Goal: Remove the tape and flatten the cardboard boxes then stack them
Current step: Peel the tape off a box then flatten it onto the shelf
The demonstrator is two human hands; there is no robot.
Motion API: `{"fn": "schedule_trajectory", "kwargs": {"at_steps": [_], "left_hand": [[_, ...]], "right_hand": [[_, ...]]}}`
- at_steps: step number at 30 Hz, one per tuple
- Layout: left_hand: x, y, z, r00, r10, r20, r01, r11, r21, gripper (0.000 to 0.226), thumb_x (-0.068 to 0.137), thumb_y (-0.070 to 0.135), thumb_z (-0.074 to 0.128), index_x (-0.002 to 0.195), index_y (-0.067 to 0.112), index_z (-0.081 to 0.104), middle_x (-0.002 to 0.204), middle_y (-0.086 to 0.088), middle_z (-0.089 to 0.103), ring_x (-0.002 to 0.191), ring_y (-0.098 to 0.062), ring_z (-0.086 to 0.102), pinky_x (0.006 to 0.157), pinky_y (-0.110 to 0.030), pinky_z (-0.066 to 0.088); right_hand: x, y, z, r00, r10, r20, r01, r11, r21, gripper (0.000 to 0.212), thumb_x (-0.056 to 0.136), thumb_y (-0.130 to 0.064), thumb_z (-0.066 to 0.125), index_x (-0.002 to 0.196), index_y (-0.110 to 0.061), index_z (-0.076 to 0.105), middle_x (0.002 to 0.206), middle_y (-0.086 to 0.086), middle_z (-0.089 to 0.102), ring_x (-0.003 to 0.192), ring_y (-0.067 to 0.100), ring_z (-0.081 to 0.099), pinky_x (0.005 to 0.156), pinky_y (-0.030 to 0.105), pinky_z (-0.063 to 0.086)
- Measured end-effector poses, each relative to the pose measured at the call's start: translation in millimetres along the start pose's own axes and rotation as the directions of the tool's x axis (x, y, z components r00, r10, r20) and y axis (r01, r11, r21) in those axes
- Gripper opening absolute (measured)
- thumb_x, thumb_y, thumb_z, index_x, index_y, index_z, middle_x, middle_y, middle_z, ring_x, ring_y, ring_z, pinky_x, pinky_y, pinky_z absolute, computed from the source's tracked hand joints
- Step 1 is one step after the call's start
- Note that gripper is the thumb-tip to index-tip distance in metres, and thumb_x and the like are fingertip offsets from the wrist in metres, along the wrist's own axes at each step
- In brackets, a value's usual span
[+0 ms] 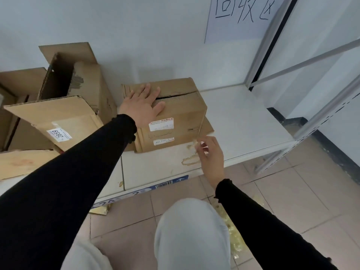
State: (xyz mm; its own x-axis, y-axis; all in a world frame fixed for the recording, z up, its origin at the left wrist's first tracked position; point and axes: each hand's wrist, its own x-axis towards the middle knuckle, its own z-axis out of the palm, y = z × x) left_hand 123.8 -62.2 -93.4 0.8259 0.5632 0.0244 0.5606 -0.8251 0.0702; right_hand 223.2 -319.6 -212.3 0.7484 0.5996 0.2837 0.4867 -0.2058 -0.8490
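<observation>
Pinkish-beige floor tiles (272, 201) with pale grout lines fill the near ground, where the person's light grey trouser knee (191, 230) rises and crumpled scraps of yellowish tape (233, 236) lie scattered just to its right. Beyond the knee runs a low white shelf (243, 121), its front edge carrying a blue-and-white strip with a barcode (165, 185), and its top marked by a ragged yellowish strip of tape residue (190, 160). The right hand (211, 154), in a black sleeve, hovers over the shelf's front edge with thumb and fingertips pinching a thin strand of clear tape (200, 129) that runs up along the near right corner of a cardboard box (181, 114). That box stands on the shelf, on a flat piece of cardboard, with white labels on its near face and a split seam along its top. The left hand (143, 105) lies flat on the box's top left, fingers spread, pressing down. To the left, opened boxes (64, 98) with raised flaps crowd the shelf, one bearing a label that reads 2859 upside down. Behind everything stands a pale wall (116, 26) with a handwritten paper sign (239, 16), and at the right grey metal shelf uprights (272, 39) climb out of view.
</observation>
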Motion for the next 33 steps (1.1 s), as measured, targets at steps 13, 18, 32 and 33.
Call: {"fn": "schedule_trajectory", "kwargs": {"at_steps": [13, 18, 32, 33], "left_hand": [[-4, 3, -4, 1.000, 0.006, 0.006, -0.006, 1.000, -0.013, 0.071, 0.099, 0.068, 0.008, 0.162, 0.035, 0.003, 0.170, -0.001, -0.004, 0.156, -0.018, -0.003, 0.126, -0.042, 0.001], [-3, 2, -2, 1.000, 0.010, -0.005, -0.010, 1.000, -0.004, 0.072, 0.099, 0.069, 0.007, 0.162, 0.035, 0.003, 0.170, -0.002, -0.004, 0.156, -0.018, -0.003, 0.125, -0.043, 0.001], [-7, -6, -28, 0.985, -0.169, 0.026, 0.165, 0.901, -0.401, 0.117, 0.073, 0.082, 0.063, 0.161, 0.034, 0.003, 0.169, -0.009, -0.011, 0.154, -0.030, -0.015, 0.121, -0.053, -0.006], [-6, -9, -33, 0.982, -0.178, 0.060, 0.186, 0.879, -0.438, 0.121, 0.070, 0.082, 0.066, 0.161, 0.034, 0.002, 0.169, -0.009, -0.012, 0.155, -0.031, -0.013, 0.121, -0.055, -0.001]], "right_hand": [[-47, 35, 23, 0.760, -0.497, 0.419, 0.626, 0.733, -0.266, 0.021, 0.098, -0.014, 0.061, 0.114, -0.015, 0.074, 0.124, -0.003, 0.072, 0.125, 0.023, 0.060, 0.097, 0.039, 0.052], [-51, 36, 19, 0.702, -0.519, 0.488, 0.682, 0.689, -0.247, 0.025, 0.091, -0.006, 0.067, 0.114, -0.008, 0.075, 0.122, 0.006, 0.073, 0.121, 0.027, 0.064, 0.102, 0.041, 0.051], [55, -66, -30, 0.963, 0.197, -0.182, -0.146, 0.954, 0.261, 0.030, 0.104, -0.031, 0.049, 0.132, -0.022, 0.048, 0.127, -0.010, 0.054, 0.112, 0.010, 0.058, 0.088, 0.027, 0.047], [70, -77, -34, 0.968, 0.169, -0.188, -0.125, 0.966, 0.226, 0.034, 0.103, -0.029, 0.051, 0.136, -0.022, 0.047, 0.133, -0.009, 0.050, 0.119, 0.010, 0.053, 0.095, 0.026, 0.046]]}}
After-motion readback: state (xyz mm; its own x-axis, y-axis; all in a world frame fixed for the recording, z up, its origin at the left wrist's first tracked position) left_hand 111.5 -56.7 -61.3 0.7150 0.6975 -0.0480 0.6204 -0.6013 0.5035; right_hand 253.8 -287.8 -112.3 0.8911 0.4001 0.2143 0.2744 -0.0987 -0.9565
